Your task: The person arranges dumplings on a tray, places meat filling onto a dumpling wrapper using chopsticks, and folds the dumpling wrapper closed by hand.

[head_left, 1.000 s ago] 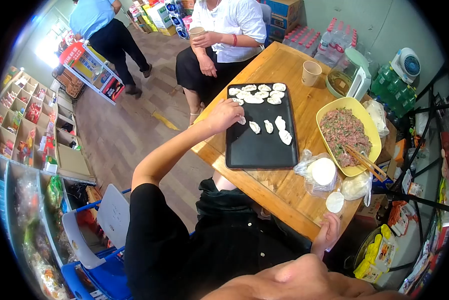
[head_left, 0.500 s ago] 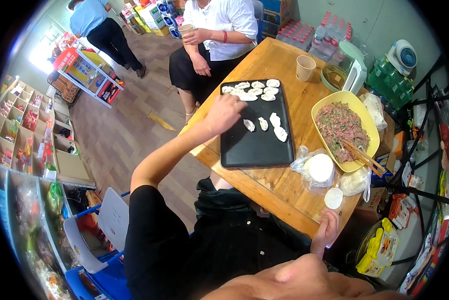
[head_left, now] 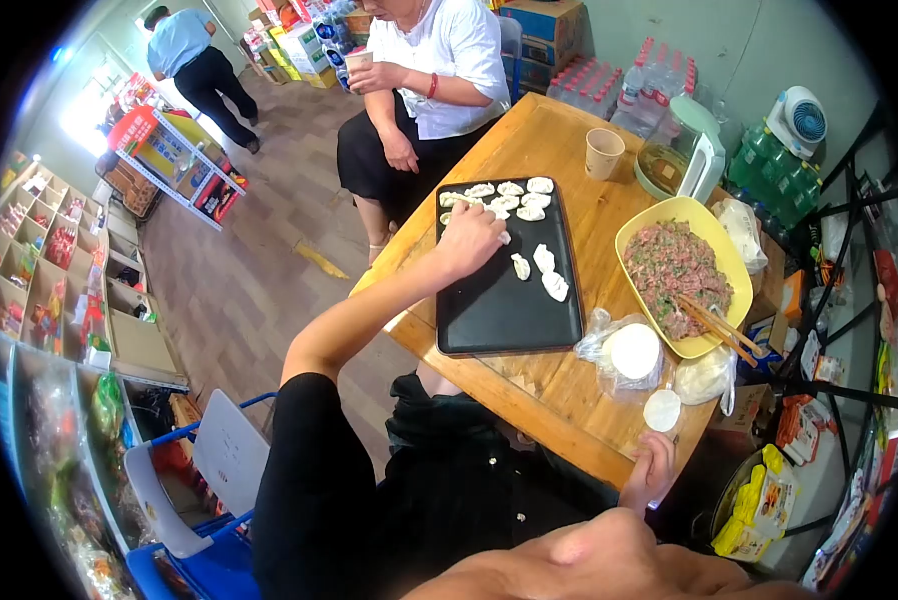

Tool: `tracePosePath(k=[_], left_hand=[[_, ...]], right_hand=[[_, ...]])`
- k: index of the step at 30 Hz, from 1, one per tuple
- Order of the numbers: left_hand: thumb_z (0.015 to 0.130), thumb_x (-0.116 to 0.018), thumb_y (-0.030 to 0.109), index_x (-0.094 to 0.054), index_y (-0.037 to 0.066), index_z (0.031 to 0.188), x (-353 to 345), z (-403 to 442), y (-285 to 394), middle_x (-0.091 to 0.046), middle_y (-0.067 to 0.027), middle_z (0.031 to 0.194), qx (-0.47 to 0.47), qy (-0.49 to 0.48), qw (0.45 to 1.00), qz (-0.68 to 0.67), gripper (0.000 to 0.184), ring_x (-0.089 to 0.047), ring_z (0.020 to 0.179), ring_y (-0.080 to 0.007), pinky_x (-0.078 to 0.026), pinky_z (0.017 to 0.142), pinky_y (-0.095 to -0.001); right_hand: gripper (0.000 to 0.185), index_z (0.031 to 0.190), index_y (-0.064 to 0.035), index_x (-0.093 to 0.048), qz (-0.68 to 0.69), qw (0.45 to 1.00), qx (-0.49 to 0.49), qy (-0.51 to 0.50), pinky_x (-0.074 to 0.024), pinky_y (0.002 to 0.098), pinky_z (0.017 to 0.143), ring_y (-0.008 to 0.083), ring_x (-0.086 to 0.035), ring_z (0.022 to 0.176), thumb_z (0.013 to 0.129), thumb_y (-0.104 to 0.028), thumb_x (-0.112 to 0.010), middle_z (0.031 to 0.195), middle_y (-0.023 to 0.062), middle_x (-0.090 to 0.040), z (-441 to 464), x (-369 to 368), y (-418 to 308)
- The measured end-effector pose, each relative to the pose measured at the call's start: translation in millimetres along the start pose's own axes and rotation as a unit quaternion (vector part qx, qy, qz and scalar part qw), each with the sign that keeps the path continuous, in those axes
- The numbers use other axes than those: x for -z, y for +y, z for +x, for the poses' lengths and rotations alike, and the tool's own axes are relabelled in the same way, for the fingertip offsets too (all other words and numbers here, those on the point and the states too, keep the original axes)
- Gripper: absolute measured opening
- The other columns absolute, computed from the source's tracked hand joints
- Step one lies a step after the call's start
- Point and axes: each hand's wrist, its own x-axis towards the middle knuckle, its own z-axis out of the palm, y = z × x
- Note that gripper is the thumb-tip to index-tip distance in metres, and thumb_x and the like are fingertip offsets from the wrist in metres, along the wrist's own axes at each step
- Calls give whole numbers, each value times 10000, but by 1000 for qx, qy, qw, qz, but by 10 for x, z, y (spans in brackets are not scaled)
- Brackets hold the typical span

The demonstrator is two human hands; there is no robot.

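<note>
Head view shows the left hand point(head_left: 472, 242) pinching a doughy dumpling point(head_left: 505, 238) over a flat black tray point(head_left: 509, 320), right hand point(head_left: 652, 468) curled, grip unclear

The left hand point(head_left: 473, 242) partly hides a dumpling point(head_left: 505, 238) and the black tray point(head_left: 509, 318).

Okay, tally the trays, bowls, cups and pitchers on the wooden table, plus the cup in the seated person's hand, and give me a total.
Trays: 1, the black tray
Bowls: 1, the yellow bowl
Cups: 2, a standing cup and a held cup
Pitchers: 1, the clear pitcher
Total: 5
</note>
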Motion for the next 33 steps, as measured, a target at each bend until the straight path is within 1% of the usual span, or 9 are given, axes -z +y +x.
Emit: tracePosePath(k=[7, 10, 11, 13, 17, 18, 22, 28, 33], left_hand=[[782, -706, 225, -646, 120, 881, -39, 66, -84, -653, -49, 844, 43, -32, 998, 29, 156, -587, 898, -229, -375, 811, -414], [781, -715, 187, -654, 125, 1032, 194, 97, 31, -649, -34, 933, 44, -10, 999, 14, 265, -584, 944, -229, -380, 827, -410], [781, -715, 187, -654, 125, 1032, 258, 107, 73, -649, -34, 933, 42, -12, 999, 14, 265, -584, 944, -229, -380, 827, -410], [788, -699, 148, -656, 124, 1079, 314, 103, 157, -637, -18, 992, -94, -14, 989, -115, 295, -577, 1002, -228, -390, 866, -404], [797, -669, 110, -668, 129, 1072, 234, 56, 219, -630, -4, 1000, -172, -103, 971, -134, 275, -563, 1031, -206, -402, 875, -351], [808, -665, 116, -677, 130, 1020, 218, 67, 223, -627, -4, 971, -175, -80, 973, -128, 213, -567, 995, -193, -406, 851, -347], [814, -673, 133, -669, 128, 956, 190, 88, 223, -623, -1, 936, -150, -86, 976, -131, 142, -574, 953, -194, -405, 821, -355], [811, -703, 191, -654, 124, 864, 141, 176, 171, -636, -25, 810, -27, -62, 975, -214, 98, -602, 854, -229, -402, 813, -374], [829, -681, 218, -676, 143, 911, 99, 212, 181, -649, -12, 869, -18, -115, 974, -197, 111, -600, 935, -230, -406, 833, -380]], right_hand=[[248, 1002, 38, -612, -14, 1000, -4, -9, -558, 267, 642, 211, -614, 941, 862, 121, -425, 1090, 154, -602, -3, 5, -25], [248, 1004, 33, -613, 2, 1000, -14, -1, -561, 267, 642, 213, -616, 933, 861, 122, -430, 1086, 152, -602, 1, -10, -30], [248, 1005, 32, -613, 4, 1000, -13, -1, -562, 266, 642, 214, -617, 930, 861, 122, -432, 1087, 152, -603, 4, -14, -28], [248, 1006, 31, -613, 3, 1000, -14, 0, -562, 266, 642, 215, -618, 926, 861, 123, -433, 1087, 152, -603, -7, 0, -28], [246, 1011, 36, -616, 14, 1000, -12, -2, -561, 263, 638, 215, -617, 916, 865, 119, -436, 1091, 159, -602, 11, -6, -45], [244, 1009, 39, -617, 17, 1000, -11, -2, -560, 261, 637, 214, -616, 915, 867, 117, -436, 1093, 162, -601, 10, -10, -51], [240, 999, 47, -622, 21, 1000, -23, 3, -559, 261, 636, 211, -614, 909, 870, 117, -433, 1096, 166, -600, 11, -2, -70], [239, 989, 51, -626, 20, 1000, -22, 0, -557, 265, 634, 213, -613, 910, 868, 119, -431, 1080, 164, -604, 28, 1, -74], [235, 989, 44, -625, 10, 1000, -17, 4, -560, 262, 632, 212, -614, 912, 869, 117, -436, 1068, 162, -609, 16, -3, -66]])
